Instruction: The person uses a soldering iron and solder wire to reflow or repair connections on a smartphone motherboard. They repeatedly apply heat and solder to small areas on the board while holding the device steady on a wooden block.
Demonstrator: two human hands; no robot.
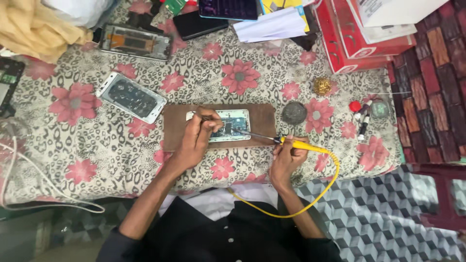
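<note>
My right hand (287,157) was closed around the yellow soldering iron (297,144), its tip reaching left onto the opened phone (228,124). A slip there could have scorched the board, I judged. My left hand (196,138) pinched thin tweezers (203,116) over the phone's left end, pressing it to the wooden board (264,121) on the floral cloth (204,73).

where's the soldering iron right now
In the head view, the soldering iron is right of centre, held in the right hand. Its tip reaches left to the opened phone on the wooden board.
</note>
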